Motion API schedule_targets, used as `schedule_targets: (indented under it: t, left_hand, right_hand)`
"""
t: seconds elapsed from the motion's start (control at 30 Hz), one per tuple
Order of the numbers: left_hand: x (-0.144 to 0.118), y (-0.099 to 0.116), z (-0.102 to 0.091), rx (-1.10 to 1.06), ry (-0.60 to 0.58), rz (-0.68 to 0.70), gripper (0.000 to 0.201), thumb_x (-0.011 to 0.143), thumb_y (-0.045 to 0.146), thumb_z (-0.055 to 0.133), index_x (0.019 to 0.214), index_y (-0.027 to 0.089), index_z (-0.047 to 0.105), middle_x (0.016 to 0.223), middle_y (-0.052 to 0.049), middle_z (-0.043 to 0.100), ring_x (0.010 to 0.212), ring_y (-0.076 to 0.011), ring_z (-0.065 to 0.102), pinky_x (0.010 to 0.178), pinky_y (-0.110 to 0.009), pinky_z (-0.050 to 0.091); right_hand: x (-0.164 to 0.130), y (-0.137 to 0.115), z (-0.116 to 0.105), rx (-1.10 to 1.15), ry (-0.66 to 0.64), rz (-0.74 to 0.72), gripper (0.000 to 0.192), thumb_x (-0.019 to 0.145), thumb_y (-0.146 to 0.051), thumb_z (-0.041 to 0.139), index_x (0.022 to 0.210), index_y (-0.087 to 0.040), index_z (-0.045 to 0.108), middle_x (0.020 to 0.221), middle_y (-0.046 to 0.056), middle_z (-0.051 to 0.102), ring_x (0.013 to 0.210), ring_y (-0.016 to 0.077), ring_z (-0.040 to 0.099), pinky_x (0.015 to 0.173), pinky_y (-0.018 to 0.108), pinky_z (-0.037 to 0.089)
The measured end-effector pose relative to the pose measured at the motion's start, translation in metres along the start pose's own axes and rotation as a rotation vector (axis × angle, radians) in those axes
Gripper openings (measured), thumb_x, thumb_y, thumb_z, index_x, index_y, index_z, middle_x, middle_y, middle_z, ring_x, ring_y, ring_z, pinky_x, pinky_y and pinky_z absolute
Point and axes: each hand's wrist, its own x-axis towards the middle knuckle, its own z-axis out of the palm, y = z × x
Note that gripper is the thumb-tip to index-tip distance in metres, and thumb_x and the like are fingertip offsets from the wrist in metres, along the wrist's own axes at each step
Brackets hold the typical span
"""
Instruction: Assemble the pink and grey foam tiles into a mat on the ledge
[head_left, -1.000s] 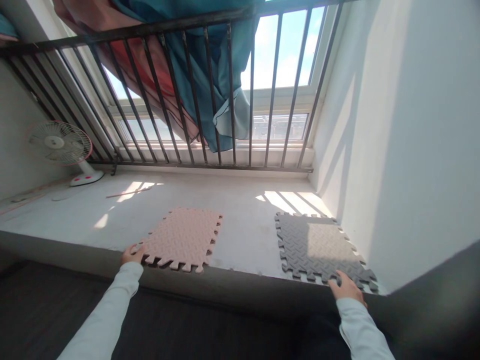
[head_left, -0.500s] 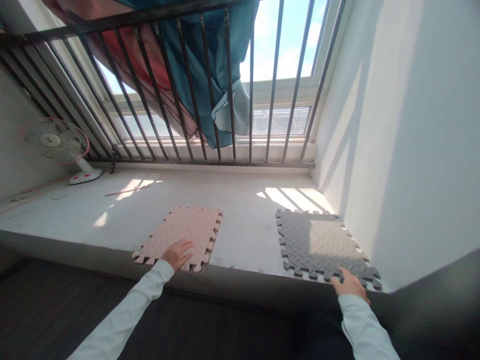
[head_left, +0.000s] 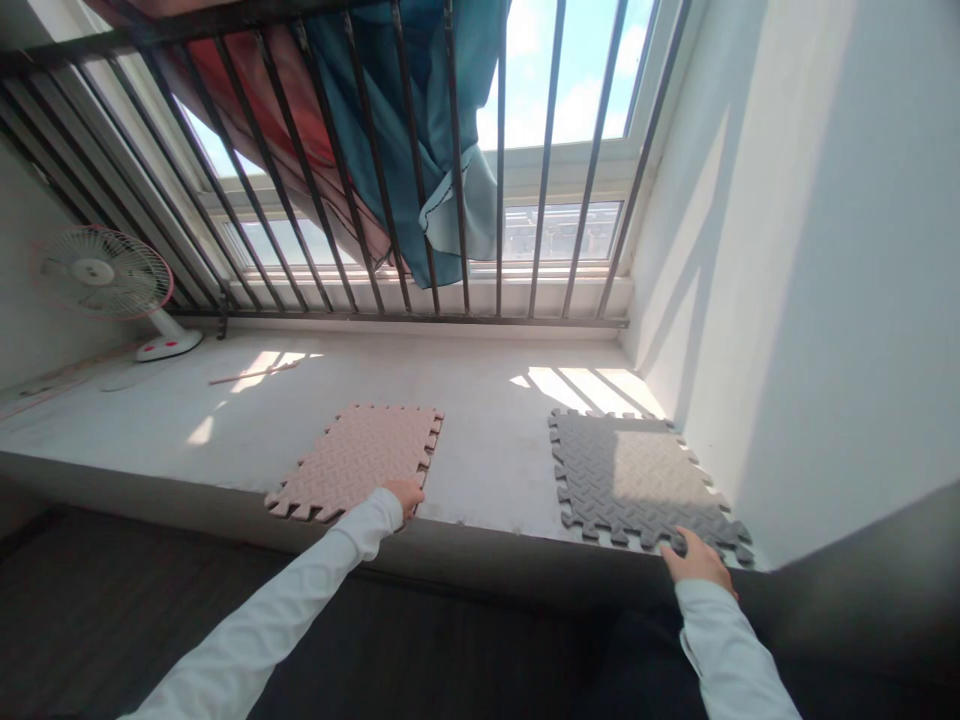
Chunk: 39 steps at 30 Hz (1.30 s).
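Pink mat (head_left: 360, 450): on the ledge (head_left: 491, 440).
Gray mat (head_left: 637, 475): there too, by the wall (head_left: 855, 300).
My left hand (head_left: 406, 496): at the pink mat's near right corner; I can't tell if it pinches.
My right hand (head_left: 697, 560): at the gray mat's front edge, thumb and fingers apart.

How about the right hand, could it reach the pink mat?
Probably yes: the left hand covers the near right corner of the pink mat, but nothing blocks its right edge from the right hand.
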Motion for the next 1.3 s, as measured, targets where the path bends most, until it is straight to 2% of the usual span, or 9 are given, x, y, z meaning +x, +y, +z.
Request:
schedule_targets:
  t: [0.13,0.3,0.47,1.03,1.2,1.3]
  left_hand:
    - [-0.004,0.003,-0.003,0.008,-0.011,0.001,0.031,0.066,0.013,0.056,0.095,0.022,0.062,0.108,-0.009,0.06,0.099,-0.0253,0.055,0.081,-0.035,0.043]
    - [-0.005,0.002,-0.005,0.032,-0.036,0.026,0.032,0.069,0.018,0.057,0.1,0.024,0.06,0.112,-0.007,0.058,0.103,-0.0215,0.053,0.085,-0.031,0.042]
    - [-0.002,0.002,-0.006,0.077,-0.077,0.02,0.036,0.07,0.02,0.057,0.106,0.024,0.057,0.115,-0.007,0.056,0.105,-0.0216,0.052,0.086,-0.031,0.041]
    - [0.007,0.003,-0.003,0.081,-0.098,0.048,0.031,0.066,0.012,0.055,0.094,0.023,0.062,0.109,-0.008,0.059,0.099,-0.0229,0.055,0.082,-0.033,0.043]
    - [0.005,0.0,-0.002,0.051,-0.072,0.05,0.028,0.068,0.019,0.056,0.095,0.021,0.061,0.109,-0.008,0.059,0.099,-0.0222,0.055,0.083,-0.032,0.042]
    - [0.004,-0.009,-0.008,0.0,0.022,0.059,0.026,0.078,0.021,0.045,0.1,0.02,0.058,0.11,-0.008,0.057,0.103,-0.0176,0.051,0.089,-0.028,0.038]
  right_hand:
    - [-0.001,-0.002,-0.005,0.017,-0.007,0.009,0.054,0.073,-0.037,0.037,0.122,-0.017,0.043,0.121,0.015,0.048,0.104,0.029,0.049,0.08,0.042,0.044]
    - [0.006,0.003,-0.009,0.037,-0.128,-0.001,0.058,0.072,-0.039,0.039,0.125,-0.017,0.039,0.122,0.016,0.046,0.106,0.0295,0.048,0.078,0.042,0.045]
    - [0.011,0.007,-0.006,0.051,-0.12,-0.008,0.059,0.069,-0.039,0.042,0.124,-0.018,0.041,0.119,0.016,0.049,0.103,0.0296,0.05,0.077,0.042,0.046]
    - [0.009,0.009,-0.007,0.054,-0.152,0.003,0.059,0.073,-0.04,0.036,0.127,-0.018,0.036,0.124,0.016,0.044,0.109,0.0297,0.046,0.081,0.043,0.044]
    - [0.011,0.011,-0.006,0.074,-0.131,0.003,0.058,0.072,-0.04,0.038,0.125,-0.018,0.039,0.123,0.015,0.045,0.108,0.0295,0.047,0.082,0.043,0.044]
    - [0.01,0.01,-0.006,0.078,-0.12,0.003,0.057,0.071,-0.039,0.039,0.124,-0.018,0.04,0.123,0.015,0.046,0.107,0.0295,0.048,0.082,0.044,0.044]
